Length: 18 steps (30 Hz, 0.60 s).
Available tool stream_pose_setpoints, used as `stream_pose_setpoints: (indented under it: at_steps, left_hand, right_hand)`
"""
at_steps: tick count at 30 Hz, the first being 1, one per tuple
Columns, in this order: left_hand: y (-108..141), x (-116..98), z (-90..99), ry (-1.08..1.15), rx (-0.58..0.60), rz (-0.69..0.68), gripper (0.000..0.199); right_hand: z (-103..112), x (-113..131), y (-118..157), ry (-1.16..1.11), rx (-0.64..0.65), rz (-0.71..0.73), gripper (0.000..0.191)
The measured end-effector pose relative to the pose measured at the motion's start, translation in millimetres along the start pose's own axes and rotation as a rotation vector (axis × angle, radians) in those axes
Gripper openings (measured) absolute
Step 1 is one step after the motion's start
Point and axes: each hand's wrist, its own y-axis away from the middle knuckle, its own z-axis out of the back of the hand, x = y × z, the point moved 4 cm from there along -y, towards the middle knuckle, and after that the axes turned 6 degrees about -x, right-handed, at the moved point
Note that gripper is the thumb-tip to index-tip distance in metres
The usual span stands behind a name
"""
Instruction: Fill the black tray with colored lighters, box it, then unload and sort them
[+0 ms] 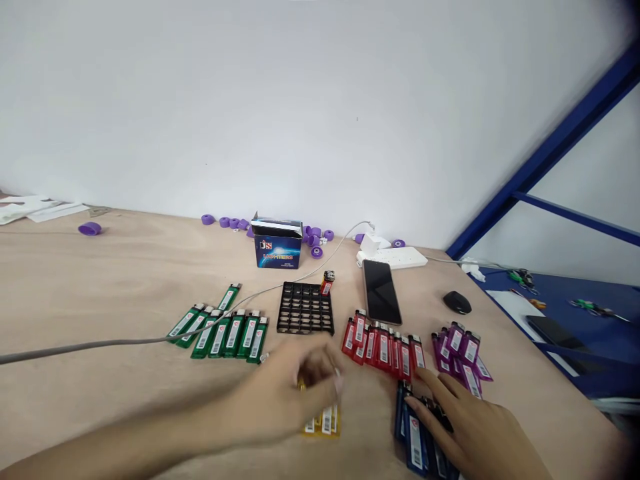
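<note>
Your right hand [475, 430] lies nearest, its fingers spread over the tops of the blue lighters [414, 437] and touching them, though you can't tell from this view whether it's gripping any. Your left hand [307, 387] is blurred above the yellow lighters [323, 421], fingers bunched narrowly, with a bit of yellow showing beneath them; whether it holds a lighter can't be told. Just beyond your hands, the red lighters [385, 350], green lighters [225, 337] and purple lighters [460, 357] lie in separate rows and clusters, apparently grouped by colour so each stays easy to pick from. The black tray [305, 308] sits between green and red, within reach of both hands, with a lone red lighter [327, 282] at its far right corner. Further right are your phone [381, 292] and a mouse [457, 303]. Farther back, a power strip [395, 257] lies by the wall, while a printed lighter box [277, 248] stands open among scattered purple caps [225, 223].
</note>
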Motion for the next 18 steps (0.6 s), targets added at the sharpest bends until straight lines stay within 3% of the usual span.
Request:
stream_pose_setpoints:
  at_steps: [3, 7, 10, 12, 18]
  left_hand:
    - [-43, -5, 31.2, -0.475, -0.238, -0.251, 0.011]
    - [-99, 13, 54.0, -0.640, -0.400, -0.285, 0.028]
    - [-127, 26, 55.3, -0.704, -0.401, -0.260, 0.036]
    - [-141, 32, 52.8, -0.726, -0.367, -0.237, 0.030]
    - [-160, 37, 50.6, -0.642, -0.312, -0.215, 0.021]
  right_hand:
    - [-2, -3, 3, -0.044, -0.042, -0.001, 0.037]
    - [-4, -7, 5, -0.210, -0.022, -0.011, 0.031]
    - [-1, -10, 5, -0.301, -0.020, 0.000, 0.030]
    - [1, -12, 5, -0.334, -0.010, 0.025, 0.031]
    - [1, -17, 8, -0.367, -0.045, 0.021, 0.030]
